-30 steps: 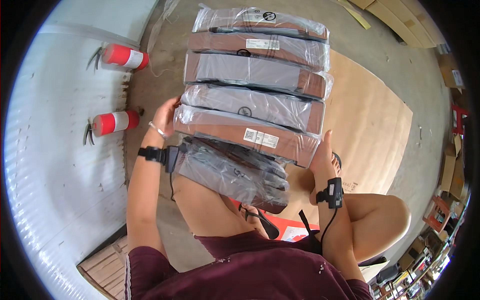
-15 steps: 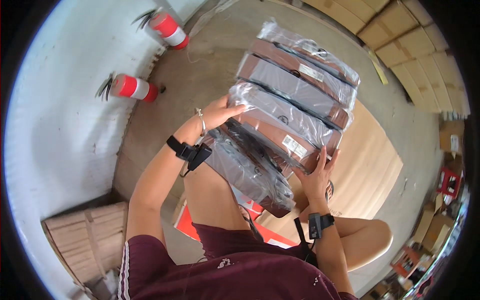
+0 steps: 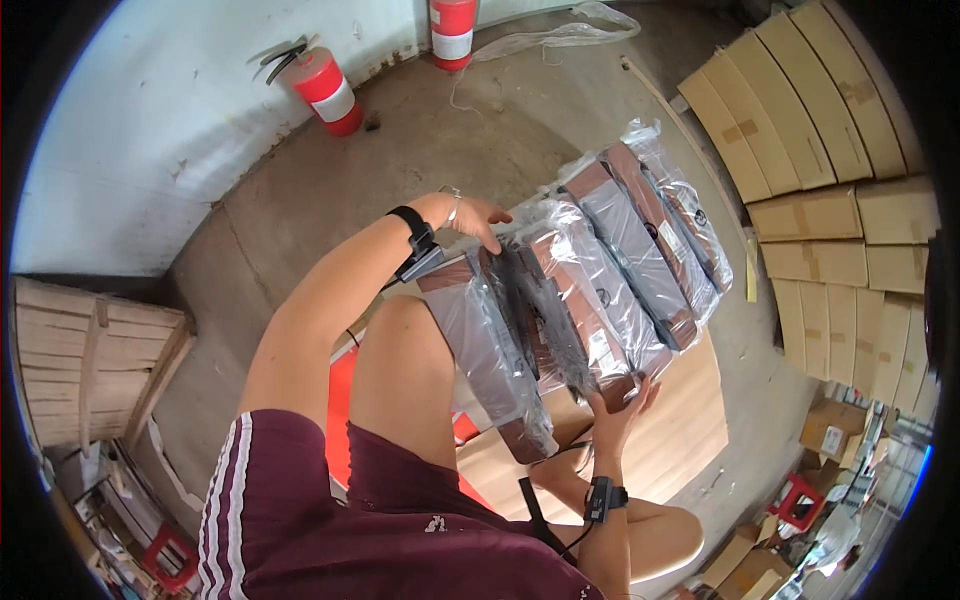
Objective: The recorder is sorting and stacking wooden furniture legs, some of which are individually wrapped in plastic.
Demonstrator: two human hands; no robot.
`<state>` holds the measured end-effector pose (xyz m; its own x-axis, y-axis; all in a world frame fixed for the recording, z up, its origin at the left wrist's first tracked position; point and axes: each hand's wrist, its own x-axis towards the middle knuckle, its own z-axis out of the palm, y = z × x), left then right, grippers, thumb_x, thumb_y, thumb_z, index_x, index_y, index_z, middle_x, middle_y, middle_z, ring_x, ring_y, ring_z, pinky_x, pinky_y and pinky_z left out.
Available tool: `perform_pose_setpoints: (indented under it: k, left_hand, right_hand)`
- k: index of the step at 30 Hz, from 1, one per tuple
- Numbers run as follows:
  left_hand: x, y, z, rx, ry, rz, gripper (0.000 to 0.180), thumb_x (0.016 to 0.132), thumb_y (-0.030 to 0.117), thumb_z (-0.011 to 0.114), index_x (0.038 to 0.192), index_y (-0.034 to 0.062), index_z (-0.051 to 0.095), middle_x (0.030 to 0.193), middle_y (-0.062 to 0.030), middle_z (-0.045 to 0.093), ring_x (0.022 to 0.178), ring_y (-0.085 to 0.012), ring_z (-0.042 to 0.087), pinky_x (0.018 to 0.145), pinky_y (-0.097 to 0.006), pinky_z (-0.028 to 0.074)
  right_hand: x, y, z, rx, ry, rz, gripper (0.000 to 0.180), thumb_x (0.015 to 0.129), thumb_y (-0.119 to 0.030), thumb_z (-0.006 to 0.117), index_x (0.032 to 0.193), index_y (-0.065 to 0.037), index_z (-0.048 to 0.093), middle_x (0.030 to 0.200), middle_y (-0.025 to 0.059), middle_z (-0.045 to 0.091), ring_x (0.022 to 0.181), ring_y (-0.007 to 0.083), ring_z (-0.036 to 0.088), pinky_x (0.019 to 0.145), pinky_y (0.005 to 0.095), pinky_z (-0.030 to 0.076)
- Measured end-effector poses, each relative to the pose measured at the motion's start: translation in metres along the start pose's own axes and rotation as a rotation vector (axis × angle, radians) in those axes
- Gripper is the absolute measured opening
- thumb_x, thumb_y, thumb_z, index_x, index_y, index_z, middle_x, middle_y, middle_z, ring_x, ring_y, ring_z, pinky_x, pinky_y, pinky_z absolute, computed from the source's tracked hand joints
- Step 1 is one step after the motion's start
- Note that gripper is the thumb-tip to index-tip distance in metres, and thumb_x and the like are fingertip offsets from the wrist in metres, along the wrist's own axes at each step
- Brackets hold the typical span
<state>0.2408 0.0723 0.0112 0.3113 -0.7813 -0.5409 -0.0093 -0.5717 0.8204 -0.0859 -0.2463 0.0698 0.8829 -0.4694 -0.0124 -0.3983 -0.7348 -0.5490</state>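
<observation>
Flanking a row of plastic-wrapped brown-and-grey packages (image 3: pixel 630 240), the left hand (image 3: pixel 470 217), thumb and fingers parted, lies at their far ends and the right hand (image 3: pixel 620 412), fingers spread, at a near end (contact beneath its palm is hidden). The row sits between the bent left knee (image 3: pixel 405 330) and stacked cartons (image 3: pixel 815 220).

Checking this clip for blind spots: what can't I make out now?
All in the head view:
Left hand: some fingers, hidden by the hand itself.
Wrapped package: print on its label, too small.
Fire extinguisher at upper edge: top cut off.
Red surface: mostly hidden by left thigh.
</observation>
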Motion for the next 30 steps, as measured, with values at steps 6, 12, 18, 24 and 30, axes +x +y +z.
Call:
perform_pose_setpoints:
  k: [6, 12, 18, 24, 30]
  left_hand:
    - [0.006, 0.02, 0.007, 0.092, -0.035, -0.079, 0.111, 0.063, 0.051, 0.075, 0.144, 0.0021, 0.016, 0.147, -0.0219, 0.021, 0.137, -0.0322, 0.021, 0.11, -0.038, 0.022]
    - [0.015, 0.018, 0.002, 0.188, -0.057, -0.078, 0.113, 0.06, 0.052, 0.077, 0.144, 0.005, 0.018, 0.147, -0.0202, 0.022, 0.137, -0.0331, 0.021, 0.109, -0.041, 0.024]
    - [0.008, 0.029, 0.003, 0.222, 0.024, -0.066, 0.102, 0.06, 0.05, 0.078, 0.14, 0.0048, 0.032, 0.141, -0.0188, 0.036, 0.129, -0.0329, 0.036, 0.104, -0.039, 0.033]
    - [0.012, 0.025, 0.005, 0.283, 0.09, -0.052, 0.09, 0.063, 0.052, 0.075, 0.133, 0.0052, 0.043, 0.134, -0.0166, 0.047, 0.124, -0.0319, 0.044, 0.099, -0.038, 0.037]
    - [0.017, 0.012, 0.011, 0.257, 0.125, -0.016, 0.088, 0.063, 0.05, 0.076, 0.131, 0.0029, 0.044, 0.129, -0.0181, 0.05, 0.122, -0.032, 0.046, 0.099, -0.039, 0.038]
  right_hand:
    - [-0.005, 0.043, 0.001, 0.259, -0.02, 0.301, 0.075, 0.086, -0.02, 0.061, 0.143, -0.003, 0.015, 0.147, 0.0196, 0.012, 0.135, 0.0327, 0.018, 0.109, 0.0425, 0.021]
    - [-0.007, -0.021, -0.004, -0.151, -0.047, -0.071, 0.106, 0.062, -0.02, 0.08, 0.144, -0.008, 0.013, 0.145, 0.0238, 0.011, 0.134, 0.0409, 0.015, 0.108, 0.0509, 0.018]
    - [-0.002, -0.028, 0.007, -0.3, -0.027, -0.037, 0.102, 0.058, -0.016, 0.082, 0.142, -0.011, 0.023, 0.145, 0.0238, 0.011, 0.133, 0.0435, 0.017, 0.107, 0.0506, 0.02]
    - [-0.007, -0.01, -0.001, 0.109, -0.028, -0.17, 0.08, 0.061, 0.001, 0.072, 0.134, -0.009, 0.041, 0.138, 0.0187, 0.021, 0.122, 0.0356, 0.034, 0.098, 0.0414, 0.039]
    - [-0.016, -0.003, -0.018, 0.078, -0.06, -0.284, 0.075, 0.061, 0.005, 0.069, 0.13, -0.007, 0.043, 0.131, 0.0159, 0.029, 0.117, 0.0318, 0.039, 0.098, 0.0398, 0.04]
